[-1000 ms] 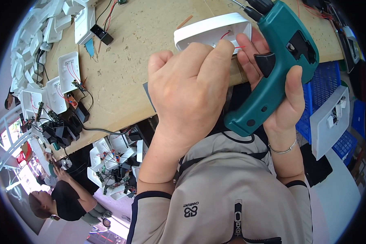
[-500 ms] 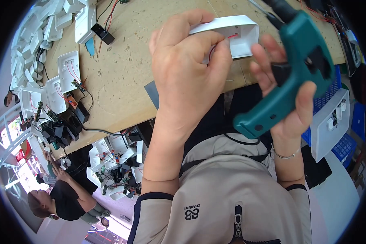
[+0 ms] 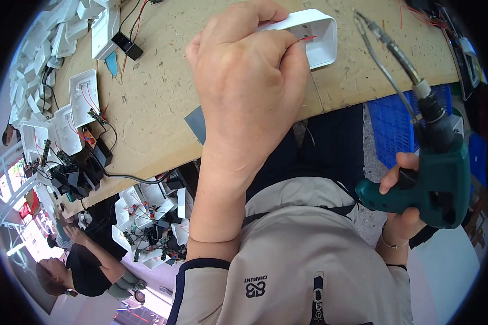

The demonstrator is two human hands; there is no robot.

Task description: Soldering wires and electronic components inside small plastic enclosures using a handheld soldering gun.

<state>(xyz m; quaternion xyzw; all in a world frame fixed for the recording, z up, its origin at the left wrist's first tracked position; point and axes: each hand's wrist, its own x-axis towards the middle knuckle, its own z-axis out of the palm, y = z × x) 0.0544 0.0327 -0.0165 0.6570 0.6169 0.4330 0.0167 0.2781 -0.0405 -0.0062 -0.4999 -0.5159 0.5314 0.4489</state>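
My left hand [image 3: 244, 86] is closed over a white plastic housing [image 3: 323, 47] above the tabletop, covering its left part. The housing's open side shows small fittings inside. A thin red wire [image 3: 309, 38] juts from beside my left thumb and index finger into the housing. Off to the right, my right hand [image 3: 401, 189] grips the handle of a dark green soldering gun [image 3: 447, 187]. Its metal tip and curved side tube point up, apart from the housing. Whatever lies under my left palm is hidden.
The worn tan worktable [image 3: 162, 103] stretches ahead. White housings [image 3: 43, 49] are heaped at the far left, with wired housings and circuit boards [image 3: 84, 108] nearer. More wired units [image 3: 152, 222] sit below the table edge. Blue crates [image 3: 387, 130] stand right. A person [image 3: 92, 265] works at lower left.
My right hand has drawn the soldering gun right and down, away from the housing, bringing its tip fully into view. My left hand and the housing have shifted slightly left and up.
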